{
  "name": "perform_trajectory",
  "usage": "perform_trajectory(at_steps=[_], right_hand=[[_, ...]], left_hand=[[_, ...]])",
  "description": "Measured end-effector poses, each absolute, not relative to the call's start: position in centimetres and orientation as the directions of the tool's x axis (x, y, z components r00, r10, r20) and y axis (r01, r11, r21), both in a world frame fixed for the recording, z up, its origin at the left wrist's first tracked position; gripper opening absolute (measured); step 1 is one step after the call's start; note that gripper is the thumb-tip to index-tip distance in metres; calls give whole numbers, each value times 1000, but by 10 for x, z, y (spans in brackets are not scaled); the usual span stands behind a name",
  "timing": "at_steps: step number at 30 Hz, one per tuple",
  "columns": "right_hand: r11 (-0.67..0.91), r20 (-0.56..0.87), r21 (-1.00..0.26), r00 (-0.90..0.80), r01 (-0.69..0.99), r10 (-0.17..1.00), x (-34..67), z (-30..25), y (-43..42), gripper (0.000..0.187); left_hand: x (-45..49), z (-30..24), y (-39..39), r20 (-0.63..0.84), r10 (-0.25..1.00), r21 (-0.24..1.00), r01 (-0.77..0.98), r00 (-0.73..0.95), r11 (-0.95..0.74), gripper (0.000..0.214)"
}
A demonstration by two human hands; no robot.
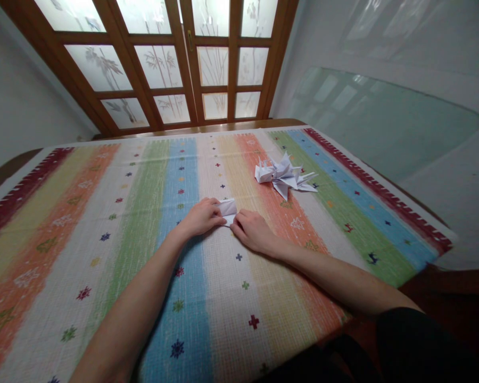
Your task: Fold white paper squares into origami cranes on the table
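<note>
In the head view, the left hand [203, 216] was closed on the left side of a small piece of folded white paper [228, 206], its fingers curled, with the thumb side toward the paper; the right hand [253, 230] was likewise narrow, its fingertips gathered at the paper's lower right edge; whether those fingertips pinched the edge or pressed it down could not be told. The paper lay between the two hands, near the middle of the striped tablecloth [139, 223], with a crease visible across its upper part; its underside was hidden.

Beyond the right hand, and well apart from it, sat a cluster of white origami cranes [284, 174], pointed wings and tails overlapping (an exact count could not be made); they rested mainly across the orange and white stripes, with tips reaching the green. The tablecloth bore bands of blue, green, orange, yellow and dark red, with small printed snowflakes, crosses, trees and deer; past its far edge stood wood-framed double doors [193, 69] with frosted panes, several bearing bamboo motifs; a dark sleeve [407, 335] covered the upper right arm.
</note>
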State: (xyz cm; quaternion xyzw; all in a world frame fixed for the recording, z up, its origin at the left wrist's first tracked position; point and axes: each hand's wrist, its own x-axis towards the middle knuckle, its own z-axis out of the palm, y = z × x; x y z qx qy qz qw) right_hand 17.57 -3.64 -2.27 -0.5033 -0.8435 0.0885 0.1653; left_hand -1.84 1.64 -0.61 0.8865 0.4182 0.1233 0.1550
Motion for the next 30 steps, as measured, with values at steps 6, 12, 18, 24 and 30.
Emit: perform_trajectory(at_steps=[6,12,18,24,30], right_hand=[[435,165,-267,-404,860,900,175,-22,-36,23],[428,109,-203,-414,881,904,173,-19,-35,26],[387,107,-267,-372,883,922,175,-14,-35,19],[627,293,-282,-558,726,777,177,-27,-34,17],[714,364,-275,-618,644,697,179,-38,-31,19]], left_hand=[[-15,-6,18,103,790,328,729,605,-601,23],[-10,-3,17,4,848,372,787,530,-493,21],[-12,-12,11,98,877,442,769,470,-462,15],[-13,-6,6,214,871,564,672,443,-480,24],[1,11,3,153,931,393,844,330,-364,37]])
